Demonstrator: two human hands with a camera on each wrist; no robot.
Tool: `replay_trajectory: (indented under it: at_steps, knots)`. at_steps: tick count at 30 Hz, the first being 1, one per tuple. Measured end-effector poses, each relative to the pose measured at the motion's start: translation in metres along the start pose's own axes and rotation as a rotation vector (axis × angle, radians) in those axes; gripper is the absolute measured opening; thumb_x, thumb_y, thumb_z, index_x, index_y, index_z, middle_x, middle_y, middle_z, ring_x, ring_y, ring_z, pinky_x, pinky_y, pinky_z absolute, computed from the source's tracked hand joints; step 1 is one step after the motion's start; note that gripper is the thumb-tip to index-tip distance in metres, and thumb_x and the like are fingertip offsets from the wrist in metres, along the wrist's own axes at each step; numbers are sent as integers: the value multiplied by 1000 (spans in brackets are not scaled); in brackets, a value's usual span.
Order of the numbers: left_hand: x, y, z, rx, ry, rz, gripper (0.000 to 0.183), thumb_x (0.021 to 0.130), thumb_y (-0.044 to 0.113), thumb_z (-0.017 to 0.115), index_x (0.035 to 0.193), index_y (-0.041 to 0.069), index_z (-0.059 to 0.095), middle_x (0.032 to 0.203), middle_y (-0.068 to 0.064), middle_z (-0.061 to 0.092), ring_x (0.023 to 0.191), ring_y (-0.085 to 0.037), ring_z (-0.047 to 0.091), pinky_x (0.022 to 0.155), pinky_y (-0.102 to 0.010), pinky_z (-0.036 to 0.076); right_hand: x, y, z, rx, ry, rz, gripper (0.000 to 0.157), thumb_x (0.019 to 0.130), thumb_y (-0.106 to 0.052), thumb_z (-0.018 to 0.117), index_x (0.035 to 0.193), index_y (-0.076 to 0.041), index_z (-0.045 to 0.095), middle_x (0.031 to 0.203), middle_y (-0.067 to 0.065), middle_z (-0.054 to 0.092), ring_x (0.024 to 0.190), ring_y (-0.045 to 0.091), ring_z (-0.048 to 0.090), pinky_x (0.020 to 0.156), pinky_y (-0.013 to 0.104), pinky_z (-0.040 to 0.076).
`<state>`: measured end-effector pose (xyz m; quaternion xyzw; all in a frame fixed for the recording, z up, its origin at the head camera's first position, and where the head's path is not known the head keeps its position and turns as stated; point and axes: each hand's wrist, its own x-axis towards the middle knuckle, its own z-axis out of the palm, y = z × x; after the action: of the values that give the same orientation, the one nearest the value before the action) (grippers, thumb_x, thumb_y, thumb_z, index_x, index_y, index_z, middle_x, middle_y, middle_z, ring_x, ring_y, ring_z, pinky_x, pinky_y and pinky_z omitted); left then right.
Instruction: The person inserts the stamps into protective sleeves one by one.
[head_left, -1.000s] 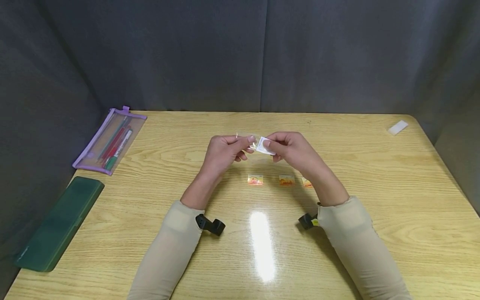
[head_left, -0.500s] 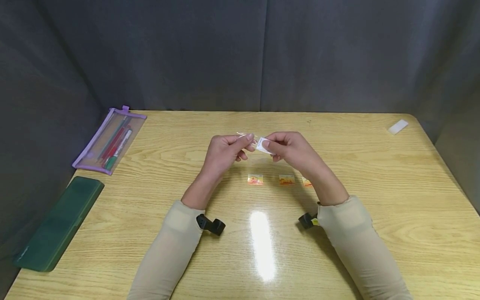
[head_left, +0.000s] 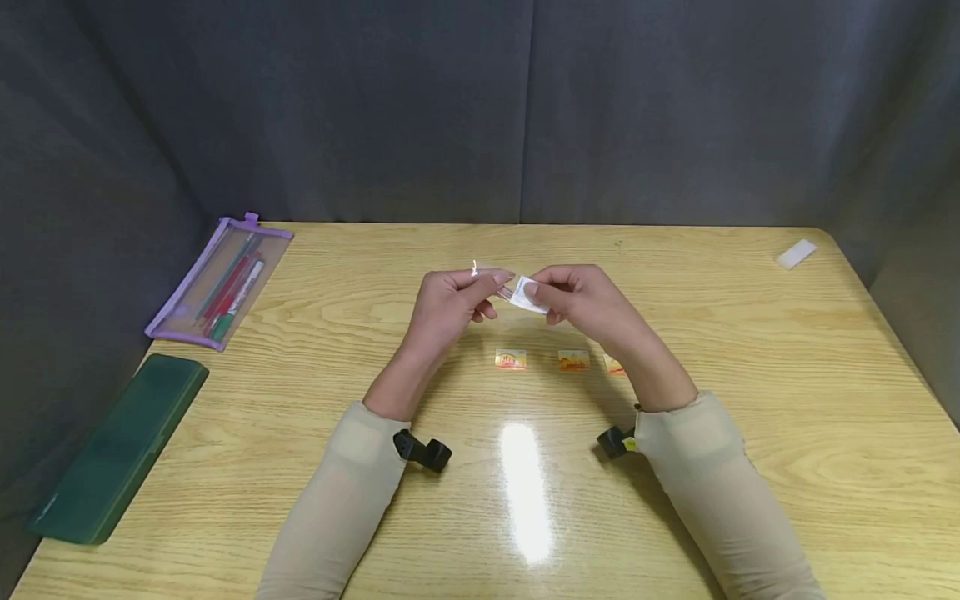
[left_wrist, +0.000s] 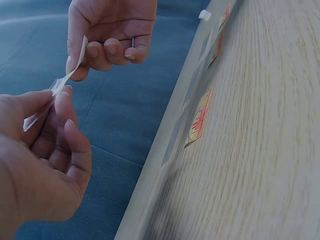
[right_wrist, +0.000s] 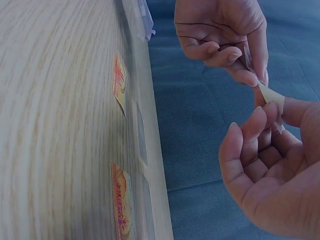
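Over the table, near its far side, both hands meet. My left hand [head_left: 448,307] pinches a small clear plastic sleeve [left_wrist: 33,120] between thumb and fingers. With thumb and fingertips my right hand [head_left: 588,298] pinches a postage stamp [head_left: 526,294], its white back showing and a serrated edge visible in the left wrist view. The stamp's left end touches the sleeve; how much of it lies inside cannot be told. On the wood below lie an orange and yellow stamp [head_left: 511,359], another like it [head_left: 573,360] and a third [head_left: 613,365], partly hidden by the right wrist.
A purple-edged mesh pouch [head_left: 225,279] with pens lies at the far left. In front of it is a dark green case [head_left: 120,450]. A small white block [head_left: 797,253] sits at the far right corner. Dark curtains [head_left: 480,108] hang behind the table [head_left: 337,275].
The clear sleeve has bent and shifted slightly between the fingers, and the stamp has tilted a little and shows more of its left end. Both arms stay in place.
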<state>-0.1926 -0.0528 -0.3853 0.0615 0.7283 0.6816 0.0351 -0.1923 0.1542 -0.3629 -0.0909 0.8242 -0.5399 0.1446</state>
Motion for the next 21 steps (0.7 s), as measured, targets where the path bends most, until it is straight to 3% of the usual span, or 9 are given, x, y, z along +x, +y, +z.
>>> replay_trajectory:
  at_steps: [9,16,21]
  knots:
    - [-1,-2,3,-13,27,4,26,95,34,72,98,10,82,82,-7,75,61,-13,62,60,-28,49,-1,-1,0,-15,4,4,25,103,-26,61,112,-5,71,99,6,64,85,23,58,84,43,54]
    - [-2,-2,4,-10,24,1,26,95,32,72,97,8,82,77,1,73,59,-12,61,58,-23,48,-1,-1,1,-16,-14,2,27,102,-29,62,112,-7,73,98,5,65,83,24,57,82,43,52]
    - [-3,0,5,0,19,-1,23,93,30,74,97,8,82,80,-3,73,59,-11,62,57,-22,49,0,-1,1,-14,-7,13,27,102,-28,61,112,-6,72,102,6,66,85,24,58,84,44,53]
